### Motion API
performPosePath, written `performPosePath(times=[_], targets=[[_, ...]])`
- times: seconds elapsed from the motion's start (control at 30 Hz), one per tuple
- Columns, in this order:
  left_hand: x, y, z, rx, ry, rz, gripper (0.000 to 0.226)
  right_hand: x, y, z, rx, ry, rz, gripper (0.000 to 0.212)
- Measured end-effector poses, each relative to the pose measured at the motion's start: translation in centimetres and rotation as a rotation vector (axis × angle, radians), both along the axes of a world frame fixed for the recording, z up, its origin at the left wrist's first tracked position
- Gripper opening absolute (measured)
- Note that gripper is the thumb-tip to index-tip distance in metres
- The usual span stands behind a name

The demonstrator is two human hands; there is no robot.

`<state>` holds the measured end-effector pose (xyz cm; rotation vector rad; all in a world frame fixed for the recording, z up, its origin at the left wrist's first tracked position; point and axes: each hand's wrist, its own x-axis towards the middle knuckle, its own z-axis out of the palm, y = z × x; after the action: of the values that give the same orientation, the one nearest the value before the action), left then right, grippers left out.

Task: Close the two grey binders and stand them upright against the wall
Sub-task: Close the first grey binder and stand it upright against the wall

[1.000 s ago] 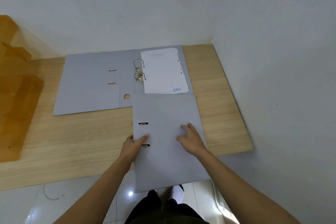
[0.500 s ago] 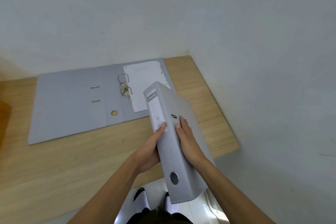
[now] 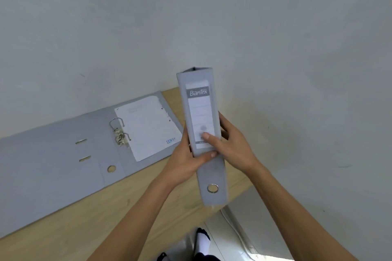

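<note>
A closed grey binder [image 3: 198, 101] is held off the table, nearly upright, its labelled spine facing me and its top near the wall. My left hand [image 3: 186, 160] grips its left side with the thumb across the spine. My right hand [image 3: 230, 144] grips its right side, thumb on the spine label. The second grey binder [image 3: 53, 154] lies open and flat on the wooden table [image 3: 95, 218], against the back wall. Its metal ring mechanism [image 3: 119, 133] stands up and a white punched sheet [image 3: 148, 127] rests on its right cover.
A white wall [image 3: 191, 17] runs along the table's back edge and another wall [image 3: 318, 112] bounds the right side. Below the table's right corner I see tiled floor [image 3: 222, 237], my feet in white socks [image 3: 202, 241] and a white cable [image 3: 235, 231].
The closed binder was lifted off the table edge and turned upright, spine towards me, then carried closer to the wall. Both hands shifted to grip its sides. The view swung left-up.
</note>
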<state>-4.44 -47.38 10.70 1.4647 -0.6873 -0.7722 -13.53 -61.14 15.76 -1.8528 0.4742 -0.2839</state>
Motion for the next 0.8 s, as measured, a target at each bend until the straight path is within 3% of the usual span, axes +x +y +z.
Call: performPosePath(times=[0.33,0.53,0.8], targets=[[0.4,-4.9,-3.2,0.109,-0.210,0.062,0.093,-0.6,-6.1,-2.9,0.023,-0.021,-0.021,0.075],[1.5,-8.4,-4.2,0.218,-0.368,0.083,0.089,0.4,-10.6,-5.4,-0.004,0.049,-0.097,0.059],[5.3,-13.9,-3.3,0.378,-0.454,0.035,0.112,2.9,-13.7,-6.4,-0.050,0.057,-0.261,0.036]])
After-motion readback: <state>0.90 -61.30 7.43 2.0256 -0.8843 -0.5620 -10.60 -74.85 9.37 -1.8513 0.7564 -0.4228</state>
